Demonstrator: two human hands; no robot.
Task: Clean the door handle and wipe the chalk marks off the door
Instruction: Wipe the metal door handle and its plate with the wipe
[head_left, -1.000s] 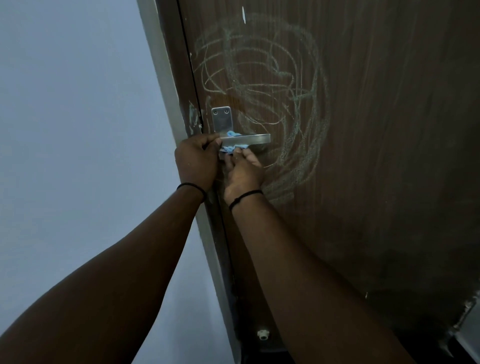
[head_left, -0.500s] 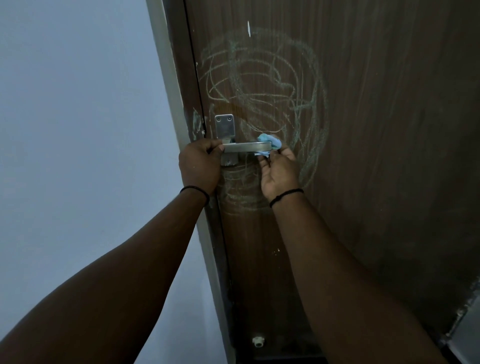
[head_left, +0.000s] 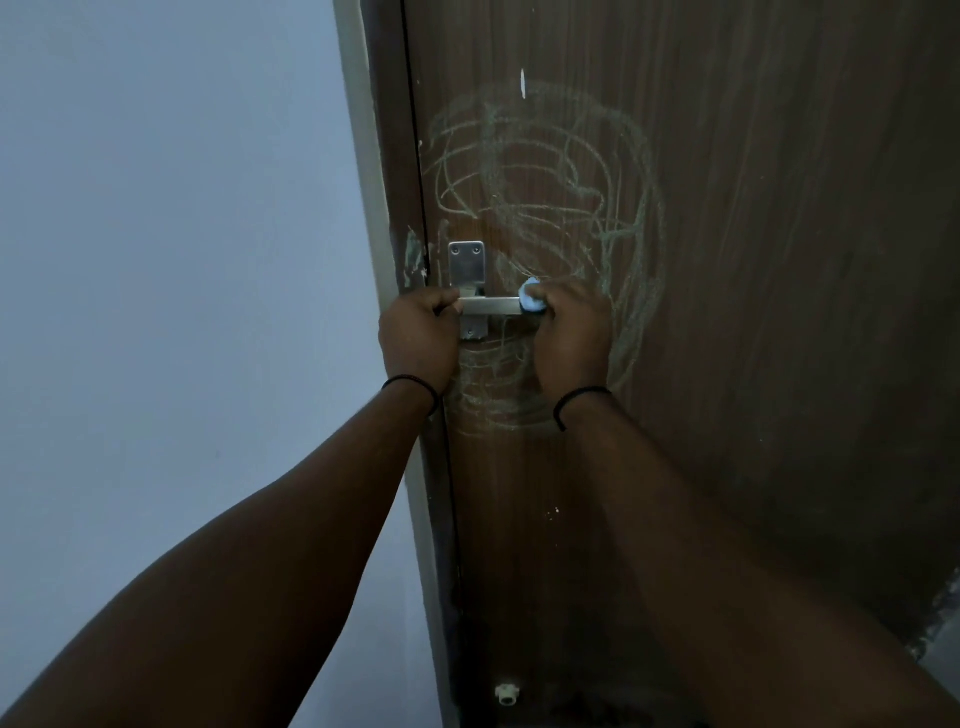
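Brushed steel door handle (head_left: 491, 306) sits centre frame, lever horizontal, backplate (head_left: 466, 266) above it w/ two screws. Left hand (head_left: 420, 338) is wrapped round the lever's inner end by the plate, steadying it. Right hand (head_left: 571, 332) is closed over the lever's free end, pinching a small blue cloth (head_left: 532, 303) against the tip; only a bit of cloth shows.

Step in hand, I'd say: wiping the lever, handle part not finished. To do it well: keep left grip firm so the lever doesn't dip, wrap cloth fully round the bar, pull along its length, then do underside & plate.

Chalk marks (head_left: 550, 208) loop over the brown wood door (head_left: 779, 312) above, right of & below the handle, unwiped. Fold cloth to a clean face before those.
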